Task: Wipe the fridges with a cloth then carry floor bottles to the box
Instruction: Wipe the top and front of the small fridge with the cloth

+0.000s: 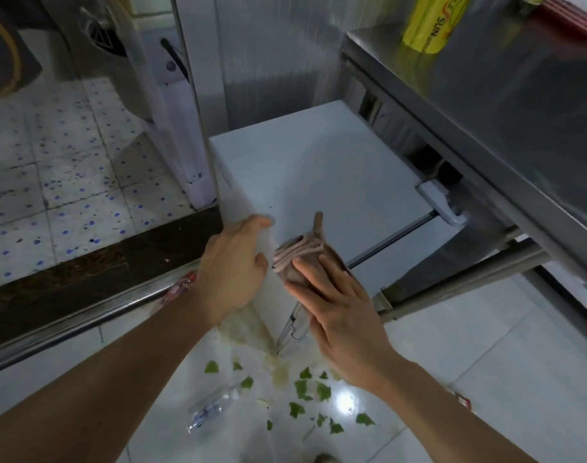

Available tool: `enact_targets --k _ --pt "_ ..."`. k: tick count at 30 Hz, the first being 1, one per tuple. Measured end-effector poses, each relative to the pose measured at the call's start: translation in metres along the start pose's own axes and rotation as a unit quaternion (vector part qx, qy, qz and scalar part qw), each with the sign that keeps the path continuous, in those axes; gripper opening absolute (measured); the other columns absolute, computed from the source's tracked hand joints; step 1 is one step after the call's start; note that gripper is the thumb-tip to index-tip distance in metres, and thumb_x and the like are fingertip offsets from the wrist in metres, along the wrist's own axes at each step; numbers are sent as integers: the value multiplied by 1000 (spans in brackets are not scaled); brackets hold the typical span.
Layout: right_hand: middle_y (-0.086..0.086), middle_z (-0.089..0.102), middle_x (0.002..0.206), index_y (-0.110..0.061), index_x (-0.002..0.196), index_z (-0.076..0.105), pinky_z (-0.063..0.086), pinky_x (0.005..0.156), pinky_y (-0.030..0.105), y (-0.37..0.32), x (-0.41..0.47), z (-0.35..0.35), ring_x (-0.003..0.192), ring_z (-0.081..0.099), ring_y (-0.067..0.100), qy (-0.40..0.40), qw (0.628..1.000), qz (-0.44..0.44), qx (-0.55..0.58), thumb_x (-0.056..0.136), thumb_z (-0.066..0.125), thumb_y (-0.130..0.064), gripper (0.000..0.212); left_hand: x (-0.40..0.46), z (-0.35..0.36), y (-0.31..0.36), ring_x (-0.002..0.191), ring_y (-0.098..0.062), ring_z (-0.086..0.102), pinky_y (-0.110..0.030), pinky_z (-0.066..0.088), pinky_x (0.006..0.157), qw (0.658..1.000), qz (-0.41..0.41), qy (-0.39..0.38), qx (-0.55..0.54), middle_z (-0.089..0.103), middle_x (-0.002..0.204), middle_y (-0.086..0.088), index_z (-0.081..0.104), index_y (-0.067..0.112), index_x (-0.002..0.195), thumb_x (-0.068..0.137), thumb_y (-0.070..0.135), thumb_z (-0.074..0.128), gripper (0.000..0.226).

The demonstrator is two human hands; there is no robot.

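The right hand (pixel 338 302) presses flat-fingered on the soft, limp folded cloth (pixel 302 259) at the near edge of the white fridge (pixel 318 168) top, while the left hand (pixel 235 259) braces its left side; press it flat under the palm.

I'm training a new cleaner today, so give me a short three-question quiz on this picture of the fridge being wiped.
1. True or false: the right hand presses the cloth with straight fingers.
2. What does the left hand rest on: A the steel counter, B the edge of the white fridge, C the floor?
3. What lies on the floor tiles beside the green leaf scraps?

Key: 1 true. 2 B. 3 a clear plastic bottle.
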State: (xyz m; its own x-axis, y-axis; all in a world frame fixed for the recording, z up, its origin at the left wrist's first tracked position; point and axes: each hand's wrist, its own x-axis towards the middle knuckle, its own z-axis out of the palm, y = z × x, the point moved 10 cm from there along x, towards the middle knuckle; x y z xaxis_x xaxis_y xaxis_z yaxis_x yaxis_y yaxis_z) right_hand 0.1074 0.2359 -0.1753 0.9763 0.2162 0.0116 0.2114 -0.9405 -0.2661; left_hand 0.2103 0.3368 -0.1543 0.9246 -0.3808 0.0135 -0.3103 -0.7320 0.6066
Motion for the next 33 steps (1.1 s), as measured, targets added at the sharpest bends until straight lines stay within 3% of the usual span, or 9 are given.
enact_targets --k 3,8,11,15,18,23,26,30,33 --pt "-2 27 155 -26 141 41 28 113 51 17 -2 -5 144 21 25 10 1000 -15 -4 92 36 -27 50 -3 9 17 115 -23 54 -42 41 102 999 26 21 -9 60 121 -5 50 20 128 81 1 58 52" --pt "5 -1 160 -26 149 2 11 119 45 153 0 -23 147 -4 23 -4 985 138 -101 96 5 -36 54 -9 29 35 119 -18 49 -37 38 105 998 57 9 1 58 125 -2 52 18 126 87 5 55 42" --pt "11 8 159 -17 150 12 13 118 48 206 2 -42 147 3 28 15 979 174 -103 88 3 -45 68 -12 36 35 120 -17 51 -42 39 105 998 59 12 -24 59 125 -2 55 15 124 86 1 55 41" --pt "9 15 158 -16 149 24 11 118 47 205 3 -43 146 8 27 90 965 240 -51 89 13 -38 65 -16 39 33 120 -18 53 -45 39 104 997 47 37 -48 60 125 -2 59 12 120 84 -4 53 40" --pt "10 24 155 -12 146 33 15 117 48 152 -5 -33 145 17 29 129 974 185 -16 88 8 -37 68 -26 43 40 123 -20 51 -49 37 105 996 65 36 -52 57 129 -4 58 7 120 81 -9 52 42" --pt "9 40 148 -9 141 42 31 109 54 58 -30 -17 138 30 29 199 972 58 111 83 38 -19 59 -53 41 30 104 -14 59 -40 45 94 989 6 83 -119 54 132 12 37 16 133 88 1 45 49" --pt "5 38 147 -13 141 41 29 112 50 34 -33 -8 138 27 21 206 966 13 157 81 45 -12 60 -61 45 28 115 -9 56 -39 45 98 987 4 96 -131 52 130 15 37 15 133 89 2 44 47" --pt "3 40 148 -16 138 44 28 113 45 43 -35 2 138 29 24 188 977 -98 31 89 45 -18 49 -62 47 25 110 -11 59 -36 48 95 981 20 140 -133 53 124 22 42 23 129 92 1 46 43" --pt "8 43 144 -17 134 40 32 110 46 88 -35 -7 135 33 26 241 966 -88 -9 92 45 -24 43 -64 49 24 119 -2 51 -34 45 99 976 72 165 -126 55 127 13 46 31 127 92 14 44 39"
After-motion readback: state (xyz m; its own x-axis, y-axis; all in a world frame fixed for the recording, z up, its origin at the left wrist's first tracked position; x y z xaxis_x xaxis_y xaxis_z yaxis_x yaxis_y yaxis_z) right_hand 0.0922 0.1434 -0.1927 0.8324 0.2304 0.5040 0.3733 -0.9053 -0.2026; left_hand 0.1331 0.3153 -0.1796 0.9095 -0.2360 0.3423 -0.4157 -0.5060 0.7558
